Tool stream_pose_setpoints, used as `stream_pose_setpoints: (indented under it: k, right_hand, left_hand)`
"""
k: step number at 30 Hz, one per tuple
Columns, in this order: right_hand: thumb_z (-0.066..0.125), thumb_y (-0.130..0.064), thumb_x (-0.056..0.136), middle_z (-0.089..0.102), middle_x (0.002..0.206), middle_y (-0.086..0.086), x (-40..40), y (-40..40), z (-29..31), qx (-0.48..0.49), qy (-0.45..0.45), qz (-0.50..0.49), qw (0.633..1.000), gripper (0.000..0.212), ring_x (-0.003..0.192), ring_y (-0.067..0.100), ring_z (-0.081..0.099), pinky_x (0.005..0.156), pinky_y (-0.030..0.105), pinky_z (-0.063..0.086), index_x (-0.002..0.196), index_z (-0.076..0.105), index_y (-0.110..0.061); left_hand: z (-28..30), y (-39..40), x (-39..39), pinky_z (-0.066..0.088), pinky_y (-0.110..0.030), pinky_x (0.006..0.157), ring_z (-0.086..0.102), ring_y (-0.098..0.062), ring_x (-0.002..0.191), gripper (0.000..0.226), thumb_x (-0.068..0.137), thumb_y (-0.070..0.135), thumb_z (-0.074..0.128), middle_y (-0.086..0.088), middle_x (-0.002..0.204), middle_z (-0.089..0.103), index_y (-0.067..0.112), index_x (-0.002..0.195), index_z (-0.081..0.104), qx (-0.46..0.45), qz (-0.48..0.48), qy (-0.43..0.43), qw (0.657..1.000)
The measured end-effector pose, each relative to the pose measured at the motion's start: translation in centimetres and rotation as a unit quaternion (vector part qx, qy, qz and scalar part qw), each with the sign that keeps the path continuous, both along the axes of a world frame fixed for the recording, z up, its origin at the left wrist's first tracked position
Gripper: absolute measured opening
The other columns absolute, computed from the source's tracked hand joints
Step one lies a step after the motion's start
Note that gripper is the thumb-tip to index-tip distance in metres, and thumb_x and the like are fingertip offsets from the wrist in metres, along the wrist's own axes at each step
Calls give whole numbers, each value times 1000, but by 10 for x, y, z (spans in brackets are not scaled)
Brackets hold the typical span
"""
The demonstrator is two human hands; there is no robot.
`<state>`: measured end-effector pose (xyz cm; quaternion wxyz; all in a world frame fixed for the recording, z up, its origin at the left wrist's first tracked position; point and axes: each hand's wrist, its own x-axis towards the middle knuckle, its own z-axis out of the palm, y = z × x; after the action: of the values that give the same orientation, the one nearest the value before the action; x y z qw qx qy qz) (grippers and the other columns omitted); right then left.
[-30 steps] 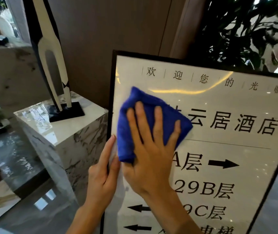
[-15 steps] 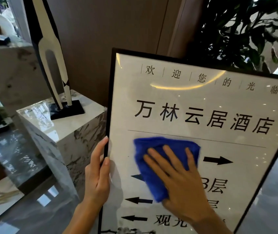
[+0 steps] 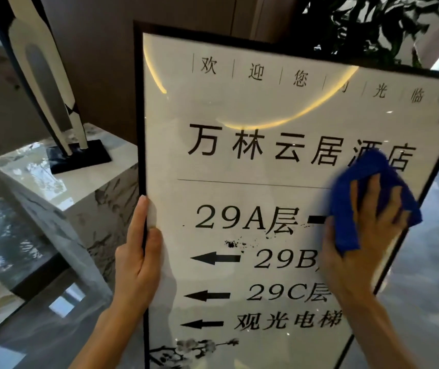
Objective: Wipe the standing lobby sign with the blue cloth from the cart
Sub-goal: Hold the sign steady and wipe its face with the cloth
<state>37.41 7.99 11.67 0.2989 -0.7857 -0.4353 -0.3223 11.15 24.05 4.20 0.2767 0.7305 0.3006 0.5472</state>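
Note:
The standing lobby sign fills the middle of the view, a glossy white panel in a thin black frame with black characters and arrows. My left hand grips its left frame edge at mid height, thumb on the front. My right hand presses the folded blue cloth flat against the sign's right side, near the right frame edge. The cloth covers the arrow beside "29A". Small dark specks mark the glass below "29A".
A marble pedestal stands just left of the sign and carries a tall black-and-white sculpture on a dark base. A leafy plant rises behind the sign's top right. Glossy stone floor lies to the right.
My right hand has swept the blue cloth from the sign's upper left, down through the middle, across to the right edge. My left hand kept its hold on the left frame.

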Motion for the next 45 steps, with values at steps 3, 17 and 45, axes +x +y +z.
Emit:
stream_pose_setpoints:
  k: [3, 17, 45]
  right_hand:
    - [41, -46, 93, -4, 167, -8, -44, 19, -31, -57, -58, 17, 997, 77, 152, 39, 0, 117, 68, -3, 158, 3, -33]
    - [58, -52, 72, 5, 166, -17, -114, -9, -135, -236, -154, 176, 943, 96, 154, 12, 3, 123, 51, -6, 157, 14, -39]
    - [64, -68, 61, -4, 167, -9, -176, -11, -238, -287, -176, 169, 926, 118, 154, 24, -8, 121, 55, -12, 157, 4, -37]
  left_hand:
    - [2, -1, -1, 40, 4, 61, 53, 24, 71, 47, 102, 61, 28, 60, 90, 46, 63, 147, 17, -34, -14, -3, 999]
    - [-12, -5, -4, 46, -12, 53, 55, 6, 62, 48, 105, 41, 33, 41, 84, 58, 65, 145, 20, -11, -34, -1, 999]
    - [-72, -34, -15, 31, 8, 89, 43, 32, 111, 61, 104, 9, 32, 52, 131, 42, 55, 144, 30, -35, -66, -33, 997]
